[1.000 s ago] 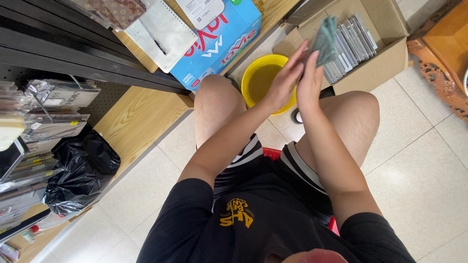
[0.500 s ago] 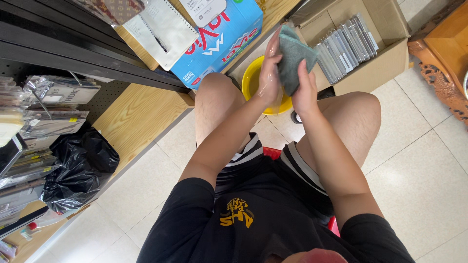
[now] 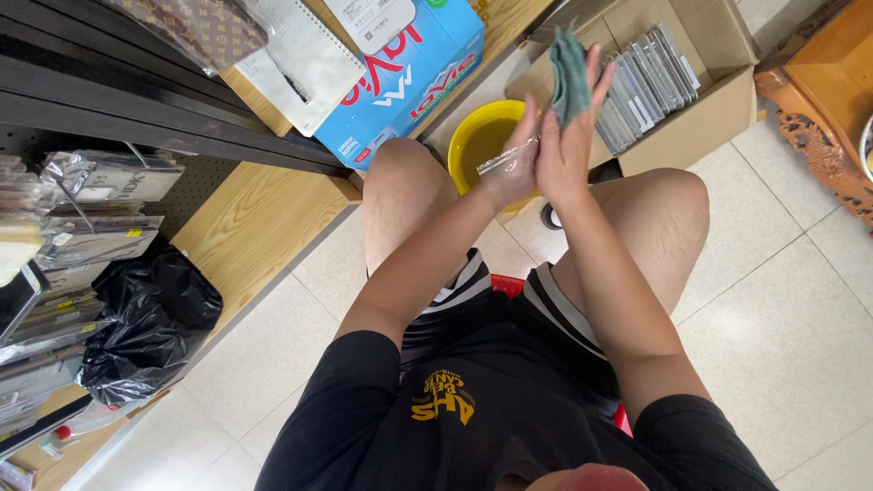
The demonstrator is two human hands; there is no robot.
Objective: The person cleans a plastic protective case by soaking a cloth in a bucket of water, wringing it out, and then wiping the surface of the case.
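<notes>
I sit with both hands raised over my knees. My left hand (image 3: 511, 165) holds a flat clear plastic case (image 3: 502, 160) by its edge. My right hand (image 3: 566, 145) presses against that case from the right, and a teal cloth (image 3: 568, 75) stands up along its fingers. Both hands hover above a yellow basin (image 3: 473, 138) on the floor, and the palms are close together with the case between them.
An open cardboard box (image 3: 700, 118) with several upright clear cases (image 3: 641, 77) stands right of the basin. A blue carton (image 3: 400, 77) and a notebook (image 3: 296, 59) lie on a wooden shelf (image 3: 245, 227). A black plastic bag (image 3: 145, 327) and hanging packets (image 3: 100, 182) are at the left.
The cloth has slid from covering the case to standing along my right fingers. Both hands have shifted slightly down and stay pressed around the case.
</notes>
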